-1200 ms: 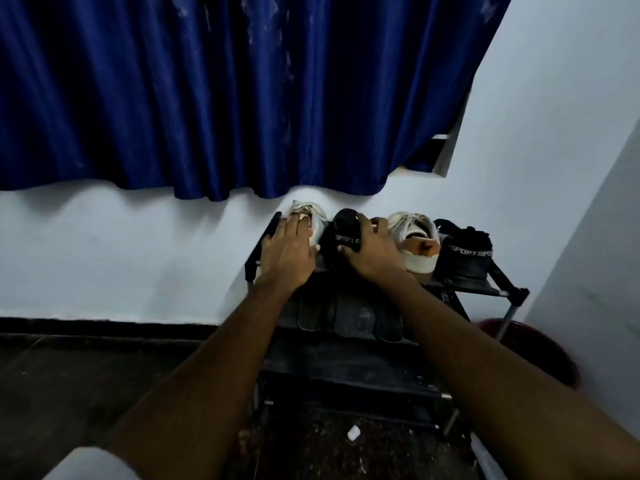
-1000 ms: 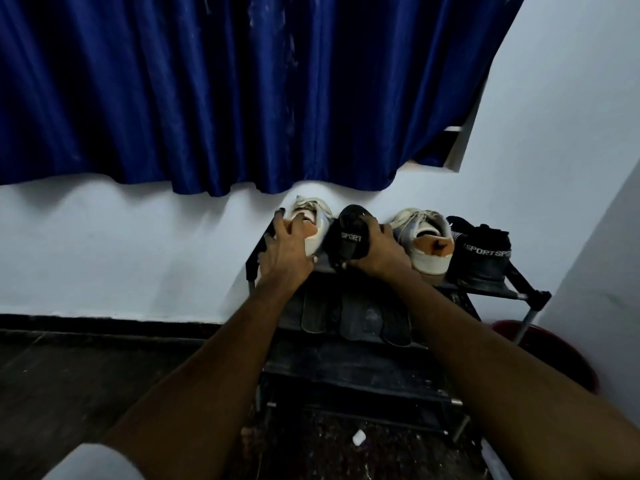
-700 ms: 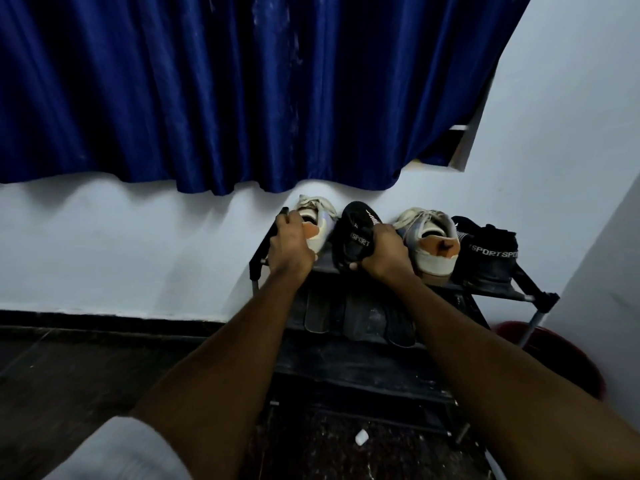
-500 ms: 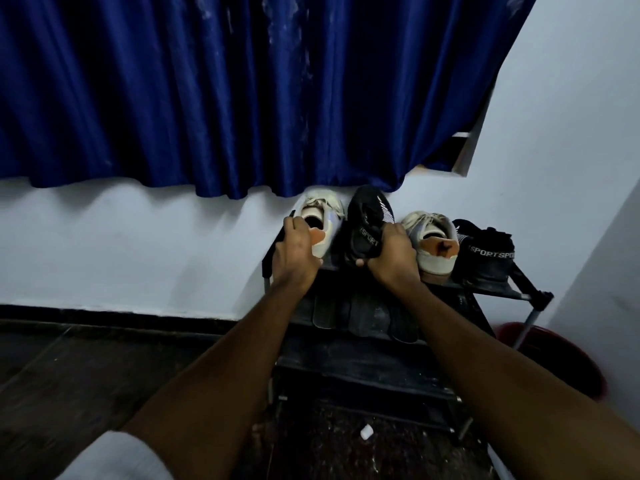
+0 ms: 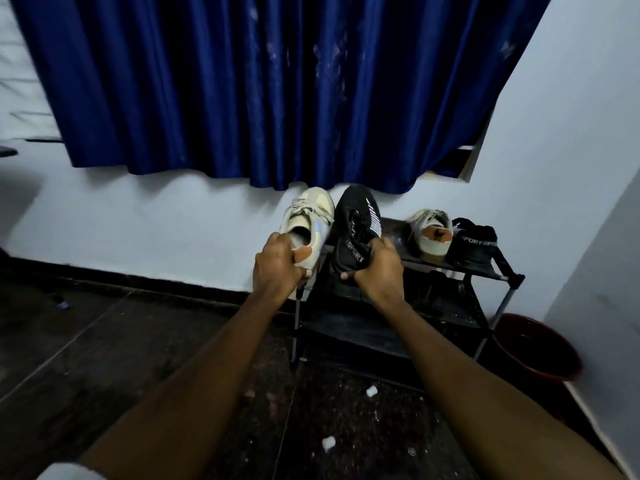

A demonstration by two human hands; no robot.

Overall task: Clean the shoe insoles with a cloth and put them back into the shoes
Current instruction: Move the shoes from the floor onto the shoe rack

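My left hand point(image 5: 275, 268) grips the heel of a cream sneaker point(image 5: 309, 220) with an orange heel patch, lifted clear of the rack with its toe pointing up. My right hand point(image 5: 377, 268) grips the heel of a black SPORT shoe point(image 5: 356, 220), raised the same way beside it. Two matching shoes stay on the top shelf of the black shoe rack point(image 5: 478, 266): a cream sneaker point(image 5: 431, 232) and a black SPORT shoe point(image 5: 476, 244). No cloth or loose insole is in view.
A dark red tub point(image 5: 535, 344) sits on the floor right of the rack, by the side wall. A blue curtain point(image 5: 277, 88) hangs above the shoes. Small white scraps point(image 5: 328, 442) lie on the dark speckled floor.
Both hands closed on the heels of the two left shoes and lifted them off the top shelf, tipping the toes up and drawing them left and toward me.
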